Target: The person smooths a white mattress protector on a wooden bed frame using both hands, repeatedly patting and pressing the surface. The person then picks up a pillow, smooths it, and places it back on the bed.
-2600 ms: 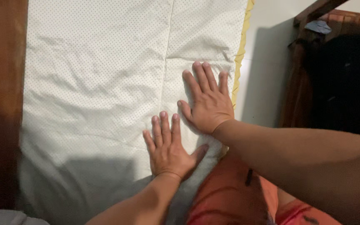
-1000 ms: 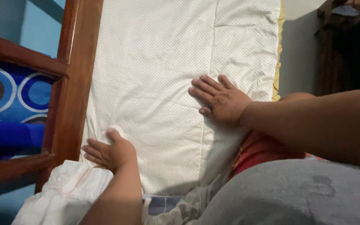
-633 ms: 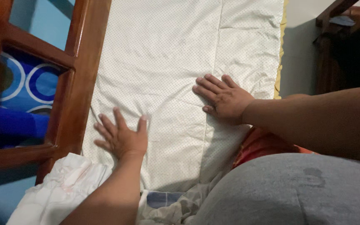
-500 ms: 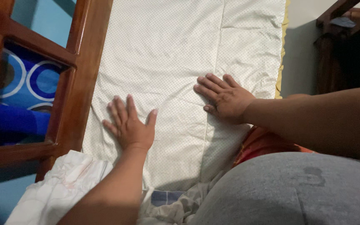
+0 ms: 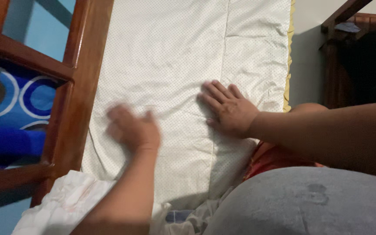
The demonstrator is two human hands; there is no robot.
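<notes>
A white cloth with small dark dots [image 5: 175,56] lies spread flat on a surface, with a seam running down it. My right hand [image 5: 229,111] rests flat on the cloth just right of the seam, fingers apart, holding nothing. My left hand [image 5: 131,128] is blurred by motion and lies flat on the cloth's left part, near the wooden rail, fingers spread. A crumpled white fabric bundle [image 5: 70,204] sits beneath my left forearm at the near edge.
A brown wooden frame [image 5: 77,87] borders the cloth on the left, with blue patterned fabric [image 5: 18,113] behind it. A yellow edge [image 5: 288,65] runs along the cloth's right side. Dark wooden furniture [image 5: 353,56] stands at the right. Grey and orange clothing fills the lower right.
My left hand went from beside my right to the near left corner by the white bundle, then slid up the cloth's left part. My right hand stayed pressed flat.
</notes>
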